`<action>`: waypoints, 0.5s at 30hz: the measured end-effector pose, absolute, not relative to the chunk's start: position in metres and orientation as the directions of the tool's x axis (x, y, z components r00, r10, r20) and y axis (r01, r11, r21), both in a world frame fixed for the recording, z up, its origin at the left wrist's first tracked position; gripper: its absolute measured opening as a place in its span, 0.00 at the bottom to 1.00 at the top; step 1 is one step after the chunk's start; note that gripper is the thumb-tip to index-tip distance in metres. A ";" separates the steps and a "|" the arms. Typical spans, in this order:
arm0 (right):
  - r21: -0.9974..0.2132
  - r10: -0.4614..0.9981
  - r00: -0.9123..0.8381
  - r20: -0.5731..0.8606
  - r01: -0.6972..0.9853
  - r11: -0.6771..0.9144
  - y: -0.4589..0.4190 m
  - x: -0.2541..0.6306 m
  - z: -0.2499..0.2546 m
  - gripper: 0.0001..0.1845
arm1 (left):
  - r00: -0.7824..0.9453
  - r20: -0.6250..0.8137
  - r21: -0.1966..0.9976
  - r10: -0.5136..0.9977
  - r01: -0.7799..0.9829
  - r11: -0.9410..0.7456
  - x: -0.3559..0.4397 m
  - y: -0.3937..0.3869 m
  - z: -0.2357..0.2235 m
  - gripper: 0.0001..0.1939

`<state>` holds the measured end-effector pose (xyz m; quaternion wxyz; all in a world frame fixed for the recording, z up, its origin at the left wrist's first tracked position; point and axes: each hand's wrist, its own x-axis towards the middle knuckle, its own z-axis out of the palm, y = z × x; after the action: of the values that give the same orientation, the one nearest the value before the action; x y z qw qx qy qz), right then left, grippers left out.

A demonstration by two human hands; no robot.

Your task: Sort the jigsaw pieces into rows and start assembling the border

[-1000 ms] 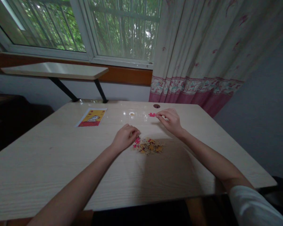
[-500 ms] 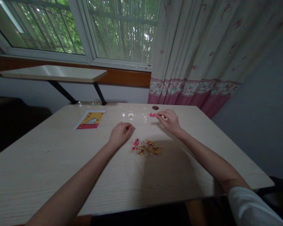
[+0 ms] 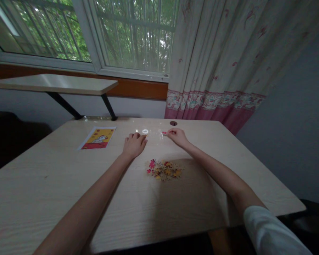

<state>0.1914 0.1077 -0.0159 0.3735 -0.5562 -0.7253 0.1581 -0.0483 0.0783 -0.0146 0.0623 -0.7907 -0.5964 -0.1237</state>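
Observation:
A small heap of loose puzzle pieces (image 3: 163, 169), pink, yellow and brown, lies mid-table. Beyond it, my right hand (image 3: 177, 136) pinches a pink puzzle piece (image 3: 164, 133) against the tabletop. My left hand (image 3: 134, 144) rests knuckles-up on the wood to the left of that piece, fingers curled under; whether it holds anything is hidden. A tiny round piece or glint (image 3: 145, 131) sits just past its fingertips.
The pale wooden table (image 3: 55, 191) carries a yellow and red picture card (image 3: 97, 138) at the far left and a cable hole (image 3: 173, 123) near the back edge. Behind it are a wall shelf (image 3: 55, 84), a window and a floral curtain (image 3: 215, 60).
My left hand left the heap of pieces and slid forward to the far part of the table. My right hand shifted the pink piece slightly left.

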 end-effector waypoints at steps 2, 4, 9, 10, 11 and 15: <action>-0.627 0.926 -0.148 0.348 0.698 0.347 0.124 0.175 -0.019 0.08 | 0.282 0.276 0.044 0.919 0.951 -0.305 -0.048 0.072 -0.015 0.21; -0.611 0.922 -0.184 0.340 0.702 0.366 0.139 0.158 -0.022 0.07 | 0.285 0.277 0.034 0.918 0.951 -0.306 -0.047 0.067 -0.016 0.21; -0.564 0.911 -0.247 0.331 0.721 0.401 0.164 0.126 -0.028 0.08 | 0.276 0.266 0.032 0.924 0.955 -0.294 -0.045 0.065 -0.015 0.21; -0.555 0.910 -0.250 0.330 0.728 0.401 0.167 0.123 -0.029 0.08 | 0.275 0.267 0.037 0.923 0.955 -0.295 -0.045 0.065 -0.014 0.21; -0.547 0.911 -0.249 0.329 0.736 0.399 0.169 0.121 -0.030 0.08 | 0.274 0.268 0.043 0.923 0.954 -0.296 -0.045 0.065 -0.014 0.21; -0.519 0.917 -0.231 0.326 0.766 0.378 0.172 0.118 -0.036 0.10 | 0.277 0.274 0.054 0.921 0.952 -0.303 -0.046 0.065 -0.013 0.21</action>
<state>0.1183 0.1718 -0.0356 0.2988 -0.5434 -0.7744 0.1257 -0.0458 0.0646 -0.0133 0.0599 -0.7969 -0.5874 -0.1276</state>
